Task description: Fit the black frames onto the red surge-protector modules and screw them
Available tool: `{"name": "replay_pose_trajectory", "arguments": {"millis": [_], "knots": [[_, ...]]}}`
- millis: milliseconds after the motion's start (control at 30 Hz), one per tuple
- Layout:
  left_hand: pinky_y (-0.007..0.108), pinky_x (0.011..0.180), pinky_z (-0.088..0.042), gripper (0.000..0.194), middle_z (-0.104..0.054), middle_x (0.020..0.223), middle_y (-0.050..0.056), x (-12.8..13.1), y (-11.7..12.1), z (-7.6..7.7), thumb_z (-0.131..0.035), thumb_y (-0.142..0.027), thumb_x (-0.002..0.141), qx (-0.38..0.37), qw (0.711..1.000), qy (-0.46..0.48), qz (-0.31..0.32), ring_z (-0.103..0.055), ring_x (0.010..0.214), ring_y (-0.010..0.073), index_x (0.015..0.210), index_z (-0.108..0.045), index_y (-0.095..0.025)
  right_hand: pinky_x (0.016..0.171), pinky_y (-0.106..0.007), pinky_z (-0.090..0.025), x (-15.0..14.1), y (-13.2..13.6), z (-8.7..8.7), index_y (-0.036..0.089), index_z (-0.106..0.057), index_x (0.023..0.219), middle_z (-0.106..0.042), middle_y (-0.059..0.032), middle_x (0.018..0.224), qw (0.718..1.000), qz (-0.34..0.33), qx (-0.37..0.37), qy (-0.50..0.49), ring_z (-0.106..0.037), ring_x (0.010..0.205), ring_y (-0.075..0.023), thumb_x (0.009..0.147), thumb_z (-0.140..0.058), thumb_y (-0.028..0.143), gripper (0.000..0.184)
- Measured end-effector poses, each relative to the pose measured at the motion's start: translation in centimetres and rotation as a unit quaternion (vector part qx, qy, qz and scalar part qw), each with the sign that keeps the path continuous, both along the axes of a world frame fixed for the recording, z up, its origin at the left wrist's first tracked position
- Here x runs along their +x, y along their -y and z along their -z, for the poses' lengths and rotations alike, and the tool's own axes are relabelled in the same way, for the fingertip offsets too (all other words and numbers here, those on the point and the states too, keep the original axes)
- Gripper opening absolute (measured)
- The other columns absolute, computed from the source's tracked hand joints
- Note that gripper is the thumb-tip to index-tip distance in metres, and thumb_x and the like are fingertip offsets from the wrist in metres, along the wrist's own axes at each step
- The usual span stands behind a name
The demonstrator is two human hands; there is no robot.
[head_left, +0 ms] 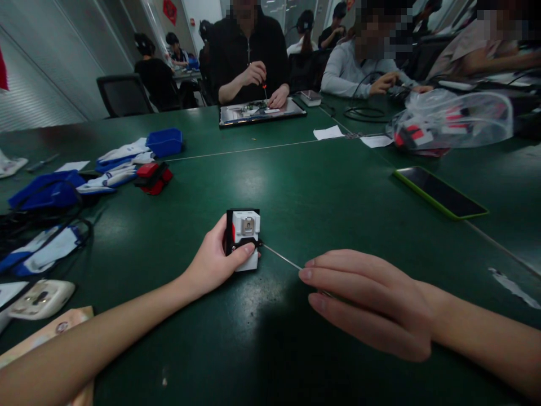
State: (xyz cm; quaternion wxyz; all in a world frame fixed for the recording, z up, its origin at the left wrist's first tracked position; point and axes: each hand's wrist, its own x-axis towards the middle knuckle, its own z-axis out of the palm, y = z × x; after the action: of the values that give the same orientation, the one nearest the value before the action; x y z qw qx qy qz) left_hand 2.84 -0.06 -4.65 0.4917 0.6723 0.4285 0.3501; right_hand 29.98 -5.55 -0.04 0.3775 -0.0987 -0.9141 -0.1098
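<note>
A small white block-shaped device (246, 219) with a black frame, a bit of red and a metal fitting on its face is gripped in my left hand (213, 254). My left thumb presses across its lower front. In my right hand (372, 301) the fingers are closed around a screwdriver (282, 257). Only its thin metal shaft shows clearly; the handle is hidden by the fingers. The shaft's tip meets the right side of the device, near a black part by the thumb.
At left lie blue-and-white gloves (114, 176), a blue tray (164, 142), a red-and-black block (153, 177) and dark cables. A green-edged phone (442, 192) and a clear plastic bag (473, 118) are at right. Across the green table (203, 186) a co-worker (249, 51) works on a flat panel (236, 115).
</note>
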Motion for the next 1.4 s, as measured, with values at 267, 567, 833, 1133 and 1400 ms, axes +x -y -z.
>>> {"name": "replay_pose_trajectory", "arguments": {"millis": [267, 567, 833, 1133, 1400], "knots": [[0.036, 0.085, -0.058, 0.051, -0.072, 0.110, 0.010, 0.0, 0.0, -0.3, -0.074, -0.046, 0.084, 0.033, 0.999, -0.025, -0.007, -0.071, 0.097, 0.0266, 0.121, -0.056, -0.015, 0.075, -0.032, -0.067, -0.4, 0.1, 0.2, 0.007, -0.069, 0.092, -0.076, -0.0141, 0.089, 0.999, -0.007, 0.007, -0.036, -0.072, 0.087, -0.0219, 0.094, -0.053, 0.005, 0.017], [0.039, 0.081, -0.059, 0.053, -0.071, 0.112, 0.012, 0.0, 0.0, -0.2, -0.074, -0.047, 0.084, 0.014, 1.000, -0.021, -0.004, -0.073, 0.096, 0.0296, 0.122, -0.055, -0.016, 0.078, -0.035, -0.067, -0.2, -0.1, 1.7, 0.007, -0.070, 0.096, -0.074, -0.0157, 0.097, 0.998, 0.000, 0.029, -0.064, -0.071, 0.100, -0.0243, 0.094, -0.056, 0.007, 0.014], [0.040, 0.084, -0.058, 0.054, -0.071, 0.114, 0.013, 0.2, 0.1, -0.4, -0.074, -0.047, 0.084, 0.008, 1.000, -0.015, -0.001, -0.072, 0.097, 0.0292, 0.123, -0.055, -0.015, 0.082, -0.036, -0.066, -0.1, 0.0, 2.0, 0.008, -0.070, 0.098, -0.074, -0.0158, 0.101, 0.998, 0.007, 0.023, -0.065, -0.070, 0.104, -0.0248, 0.094, -0.056, 0.007, 0.014], [0.043, 0.090, -0.056, 0.053, -0.072, 0.111, 0.012, 0.1, 0.0, -0.5, -0.073, -0.049, 0.085, 0.037, 0.999, -0.036, -0.007, -0.071, 0.101, 0.0307, 0.122, -0.056, -0.015, 0.080, -0.037, -0.066, -0.2, -0.2, 2.1, 0.007, -0.070, 0.097, -0.072, -0.0158, 0.100, 0.998, 0.004, 0.028, -0.056, -0.070, 0.103, -0.0255, 0.094, -0.054, 0.006, 0.017], [0.042, 0.092, -0.055, 0.052, -0.072, 0.116, 0.012, 0.0, 0.1, -0.5, -0.073, -0.046, 0.085, 0.039, 0.998, -0.041, -0.001, -0.070, 0.104, 0.0307, 0.124, -0.056, -0.016, 0.081, -0.034, -0.067, -0.1, 0.1, 2.1, 0.013, -0.071, 0.095, -0.074, -0.0136, 0.102, 0.997, 0.017, 0.035, -0.062, -0.070, 0.104, -0.0227, 0.095, -0.058, 0.011, 0.013]]}}
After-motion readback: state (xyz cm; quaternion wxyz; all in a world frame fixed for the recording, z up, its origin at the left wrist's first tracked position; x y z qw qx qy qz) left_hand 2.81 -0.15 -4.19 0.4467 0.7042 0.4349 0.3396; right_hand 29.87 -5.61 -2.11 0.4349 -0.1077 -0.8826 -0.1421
